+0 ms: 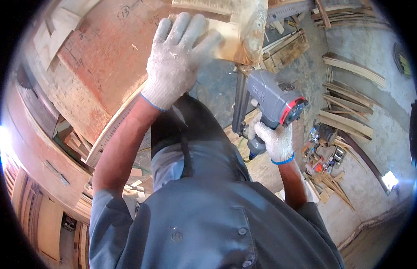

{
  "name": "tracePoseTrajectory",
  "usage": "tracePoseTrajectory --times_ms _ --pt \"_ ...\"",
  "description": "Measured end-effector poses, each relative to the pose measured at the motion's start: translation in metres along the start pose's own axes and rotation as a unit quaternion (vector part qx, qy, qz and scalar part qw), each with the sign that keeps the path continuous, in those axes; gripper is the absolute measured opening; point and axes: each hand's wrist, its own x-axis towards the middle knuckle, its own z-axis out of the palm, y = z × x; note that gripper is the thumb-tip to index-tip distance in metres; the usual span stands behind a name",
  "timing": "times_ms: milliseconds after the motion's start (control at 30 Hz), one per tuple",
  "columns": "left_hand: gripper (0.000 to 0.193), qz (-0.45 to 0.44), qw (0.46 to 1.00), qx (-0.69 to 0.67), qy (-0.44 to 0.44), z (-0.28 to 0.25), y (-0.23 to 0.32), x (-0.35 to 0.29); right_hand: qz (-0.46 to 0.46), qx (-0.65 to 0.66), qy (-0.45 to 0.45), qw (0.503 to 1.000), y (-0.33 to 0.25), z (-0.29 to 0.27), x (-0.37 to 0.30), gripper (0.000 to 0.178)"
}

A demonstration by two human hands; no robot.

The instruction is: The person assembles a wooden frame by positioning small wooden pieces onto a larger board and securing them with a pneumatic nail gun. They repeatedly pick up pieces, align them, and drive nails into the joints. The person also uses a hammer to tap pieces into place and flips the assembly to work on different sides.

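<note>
My left hand (pixel 172 62), in a white knit glove, lies with fingers stretched out over a pale wooden piece (pixel 227 41) at the near edge of the workbench (pixel 96 58). Its thumb side is smeared by motion. To the right, my right hand (pixel 278 140), gloved the same way, is wrapped round the handle of a grey and black nail gun (pixel 272 95) with a red ring at its rear. The gun's nose points at the corner of the wood, close to its near edge; whether they touch I cannot tell. A long dark magazine (pixel 240 103) runs down from the nose.
Wooden strips (pixel 347 105) stand along the wall on the right, above a heap of tools and small parts (pixel 323 152). Offcuts (pixel 136 188) lie low beside my left arm. Boards (pixel 49 224) stack at the far left. A saw blade (pixel 27 85) shows beside the bench.
</note>
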Motion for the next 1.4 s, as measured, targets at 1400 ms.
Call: tracePoseTrajectory --times_ms 1400 --pt "0.046 -0.442 0.681 -0.571 -0.121 -0.004 -0.069 -0.020 0.127 0.138 -0.073 0.979 -0.048 0.000 0.014 0.063"
